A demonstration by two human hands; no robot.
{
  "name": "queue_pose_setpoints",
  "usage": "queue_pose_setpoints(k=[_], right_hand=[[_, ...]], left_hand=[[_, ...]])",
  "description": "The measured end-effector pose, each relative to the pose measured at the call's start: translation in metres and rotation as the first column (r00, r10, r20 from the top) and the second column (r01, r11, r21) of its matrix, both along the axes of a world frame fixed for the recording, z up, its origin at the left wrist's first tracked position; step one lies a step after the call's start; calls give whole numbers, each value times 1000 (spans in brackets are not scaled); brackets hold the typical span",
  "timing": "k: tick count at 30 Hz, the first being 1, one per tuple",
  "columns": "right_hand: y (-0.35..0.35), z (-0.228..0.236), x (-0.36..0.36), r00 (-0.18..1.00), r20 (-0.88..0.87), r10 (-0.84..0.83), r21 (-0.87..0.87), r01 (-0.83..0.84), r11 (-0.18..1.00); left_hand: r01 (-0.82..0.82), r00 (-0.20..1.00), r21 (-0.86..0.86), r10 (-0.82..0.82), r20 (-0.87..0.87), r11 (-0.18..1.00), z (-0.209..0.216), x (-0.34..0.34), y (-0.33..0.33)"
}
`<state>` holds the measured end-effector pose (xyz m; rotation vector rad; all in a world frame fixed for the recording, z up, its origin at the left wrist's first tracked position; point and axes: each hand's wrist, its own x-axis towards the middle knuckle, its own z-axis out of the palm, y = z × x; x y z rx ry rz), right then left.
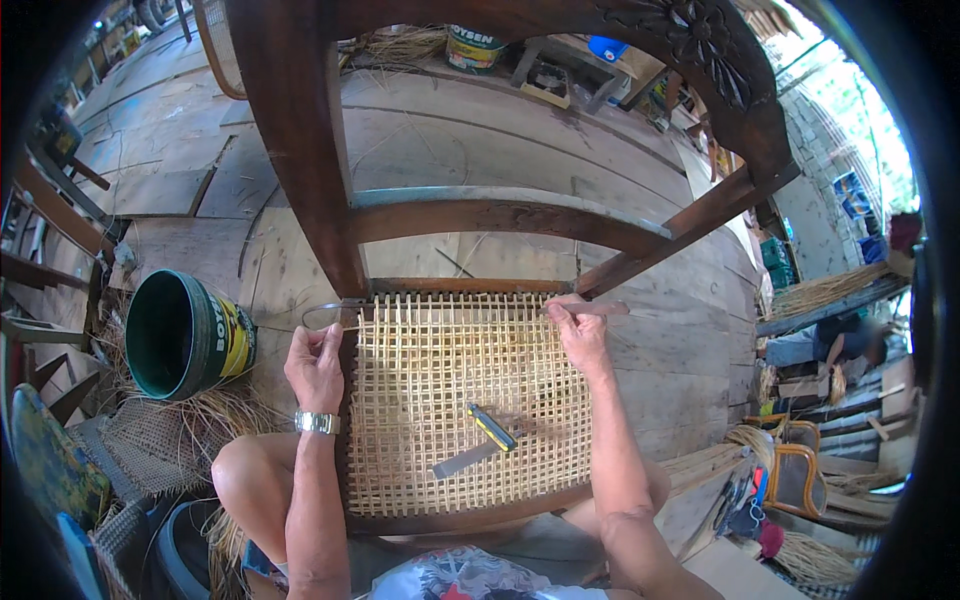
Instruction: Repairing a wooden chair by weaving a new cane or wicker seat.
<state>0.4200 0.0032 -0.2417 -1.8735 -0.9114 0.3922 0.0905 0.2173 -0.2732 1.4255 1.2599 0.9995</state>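
Observation:
A dark wooden chair frame (303,170) stands before me, its seat filled with an open weave of pale cane (440,370). At the far left corner of the seat, my left hand (316,368) is closed in a pinch on a thin cane strand (318,308), which bends in a loop above the fingers. My right hand (578,340) is over the far right part of the seat, closed around a flat brown stick (603,308) that points right. Lying on the weave between my forearms is a knife (490,428) with a yellow and black handle and a flat grey blade.
Left of the chair, a green bucket (185,335) lies tipped beside loose cane strands (235,410). A wooden box (545,85) and another bucket (473,48) are at the back. On the right are cane bundles (825,290) and a bent person (830,340).

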Motion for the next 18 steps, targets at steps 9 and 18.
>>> queue_pose_setpoints(k=[9, 18], right_hand=[[3, 9, 17, 998, 5, 66, -294, -62, 954], [41, 3, -51, 986, -113, 118, 83, -109, 991]], left_hand=[[14, 1000, -63, -15, -17, 998, 8, 5, 6], [22, 998, -16, -23, -60, 1000, 11, 1, 6]])
